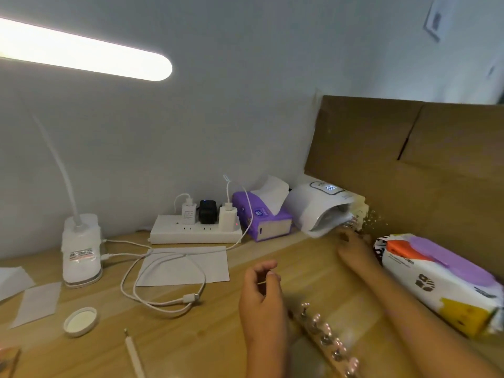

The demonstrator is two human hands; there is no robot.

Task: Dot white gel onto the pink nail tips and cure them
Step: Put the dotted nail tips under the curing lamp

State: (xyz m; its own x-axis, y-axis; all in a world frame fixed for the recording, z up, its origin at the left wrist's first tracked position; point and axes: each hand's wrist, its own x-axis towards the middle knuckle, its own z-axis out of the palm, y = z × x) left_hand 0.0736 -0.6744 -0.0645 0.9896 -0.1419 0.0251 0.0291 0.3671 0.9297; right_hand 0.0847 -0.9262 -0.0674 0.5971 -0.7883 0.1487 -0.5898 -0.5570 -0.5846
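Observation:
A strip holder (324,338) carrying several pink nail tips lies on the wooden desk (191,339) at the bottom centre, blurred. Just left of it, my left hand (261,301) pinches a thin pale stick (265,282) between thumb and fingers. My right hand (354,248) reaches across the desk to the mouth of the white curing lamp (316,211), whose display is lit. Something small and shiny shows blurred at the lamp's mouth by my fingertips; what the hand holds, if anything, is unclear. A white lid (81,321) with pale gel in it sits at the lower left.
A wet-wipe pack (441,282) lies right of my right forearm, with cardboard (422,165) behind it. A purple tissue box (261,216), a power strip (195,231) with chargers, a looped white cable (163,290), paper sheets, a desk lamp base (81,249) and a pen-like tool (133,356) occupy the left.

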